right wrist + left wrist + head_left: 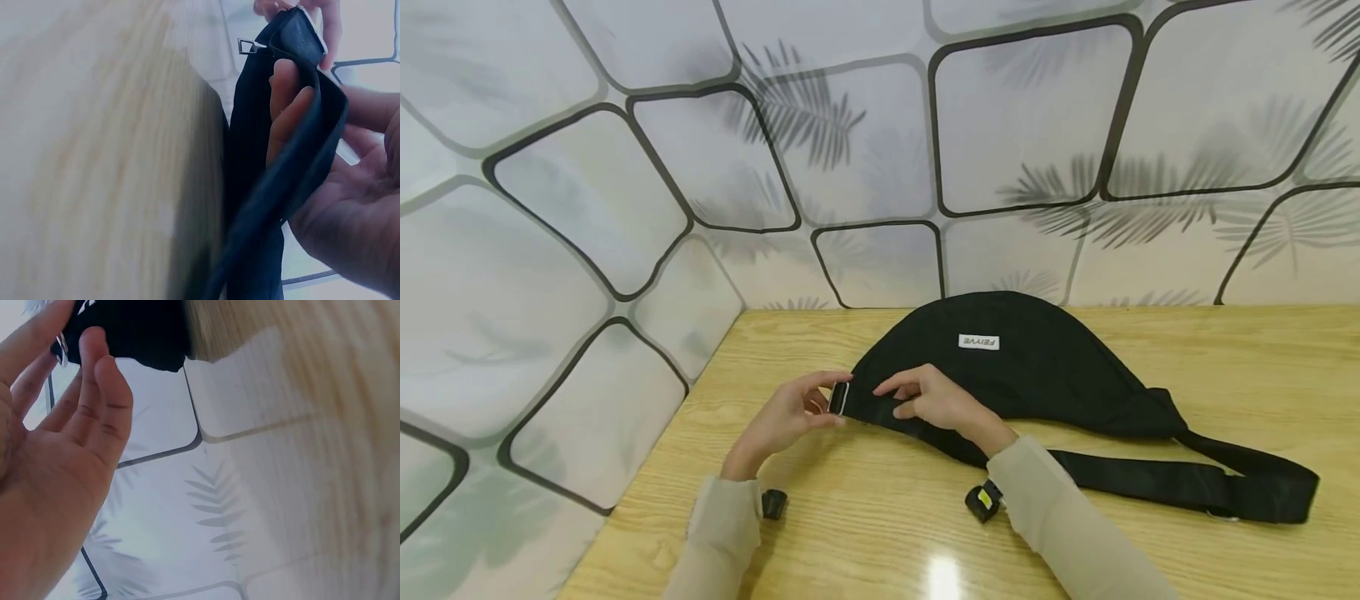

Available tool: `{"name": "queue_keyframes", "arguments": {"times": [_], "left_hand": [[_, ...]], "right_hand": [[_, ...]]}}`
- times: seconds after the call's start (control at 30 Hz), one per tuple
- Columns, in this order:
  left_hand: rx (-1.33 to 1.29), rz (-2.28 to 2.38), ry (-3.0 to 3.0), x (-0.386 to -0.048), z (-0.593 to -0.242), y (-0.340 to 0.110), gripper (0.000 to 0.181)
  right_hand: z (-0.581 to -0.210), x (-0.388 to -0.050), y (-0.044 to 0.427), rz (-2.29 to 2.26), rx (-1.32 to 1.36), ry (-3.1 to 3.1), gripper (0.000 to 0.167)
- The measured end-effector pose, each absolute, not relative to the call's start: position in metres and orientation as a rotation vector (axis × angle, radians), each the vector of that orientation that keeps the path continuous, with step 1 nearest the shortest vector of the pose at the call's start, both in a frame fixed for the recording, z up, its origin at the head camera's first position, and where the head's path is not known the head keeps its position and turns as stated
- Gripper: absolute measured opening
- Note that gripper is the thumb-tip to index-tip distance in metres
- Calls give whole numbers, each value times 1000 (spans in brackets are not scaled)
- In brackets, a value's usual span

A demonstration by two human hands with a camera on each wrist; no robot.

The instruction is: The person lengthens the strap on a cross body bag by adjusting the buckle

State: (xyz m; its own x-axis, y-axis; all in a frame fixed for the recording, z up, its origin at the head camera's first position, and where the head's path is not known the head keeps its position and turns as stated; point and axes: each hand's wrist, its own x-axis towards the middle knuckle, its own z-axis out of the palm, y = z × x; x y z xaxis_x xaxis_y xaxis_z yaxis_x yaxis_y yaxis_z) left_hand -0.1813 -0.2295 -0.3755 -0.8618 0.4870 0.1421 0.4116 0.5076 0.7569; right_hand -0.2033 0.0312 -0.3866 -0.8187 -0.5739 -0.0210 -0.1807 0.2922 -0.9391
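Observation:
A black waist bag (1000, 375) with a small white label lies on the wooden table, its curved side toward the wall. At its left end is a metal-edged buckle (838, 398), which my left hand (790, 412) holds between thumb and fingers. In the left wrist view, black fabric (137, 331) and a bit of metal show by those fingertips. My right hand (943, 404) is at the bag's lower left edge. The right wrist view shows the black strap (281, 169) running between its fingers, which grip it. A zipper pull (248, 46) hangs close by.
The strap loops out on the table (850, 533) to the right, with a metal slider (1222, 517) near its end. A patterned wall (880, 183) stands behind and to the left. Small black devices are on both wrists.

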Motion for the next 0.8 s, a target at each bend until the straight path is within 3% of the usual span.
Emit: {"name": "queue_keyframes", "arguments": {"times": [0.17,0.4,0.57,0.8], "left_hand": [[851,1233,2669,-180,-375,-225,54],[837,1269,2687,-176,-374,-223,53],[879,1278,2673,-175,-373,-219,52],[938,1233,2666,-177,-371,-214,51]], "right_hand": [[-385,-200,26,-1521,-676,2308,5],[-380,-191,19,-1421,-847,2652,3],[-380,-193,22,-1392,-935,2579,5],[-376,-198,28,-1469,-814,2434,13]]}}
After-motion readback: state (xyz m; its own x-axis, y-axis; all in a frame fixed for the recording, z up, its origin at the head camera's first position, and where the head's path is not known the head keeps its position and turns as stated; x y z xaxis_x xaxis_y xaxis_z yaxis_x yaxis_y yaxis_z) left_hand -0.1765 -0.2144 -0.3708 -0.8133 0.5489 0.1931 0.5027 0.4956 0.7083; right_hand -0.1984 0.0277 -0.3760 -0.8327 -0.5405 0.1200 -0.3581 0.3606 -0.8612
